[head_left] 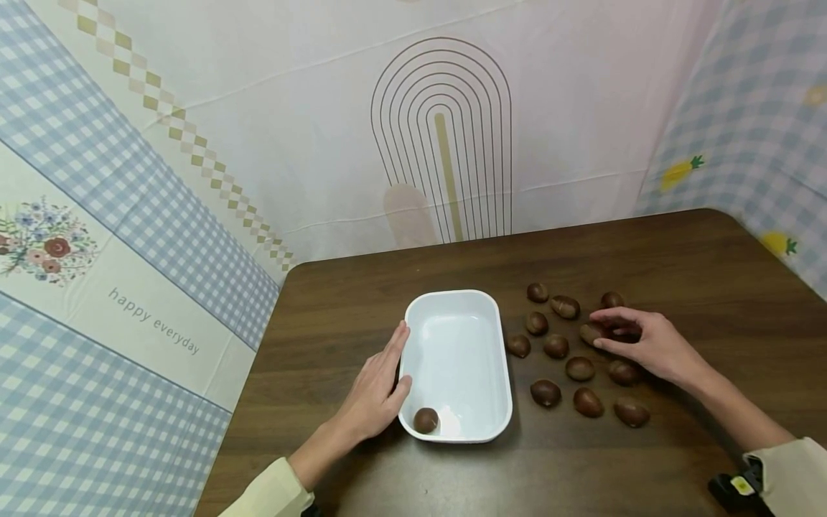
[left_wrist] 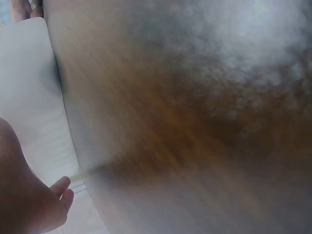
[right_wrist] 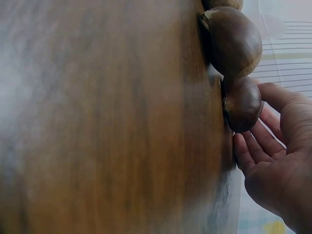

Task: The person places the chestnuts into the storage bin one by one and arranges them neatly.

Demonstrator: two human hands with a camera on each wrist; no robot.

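In the head view a white rectangular tray (head_left: 457,366) stands on the table with a single brown chestnut (head_left: 426,420) in its near left corner. My left hand (head_left: 375,391) rests against the tray's left wall, fingers straight and thumb at the rim. To the right, my right hand (head_left: 649,345) has its thumb and index finger on either side of a chestnut (head_left: 591,332), pinching it among the others. The right wrist view shows a nearer chestnut (right_wrist: 242,105) partly in front of that hand's fingers (right_wrist: 265,139).
Several loose chestnuts (head_left: 579,369) lie scattered between the tray and my right hand. The dark wooden table (head_left: 336,309) ends at the back against a patterned cloth (head_left: 323,143). Checked cloth (head_left: 110,237) hangs at the left side.
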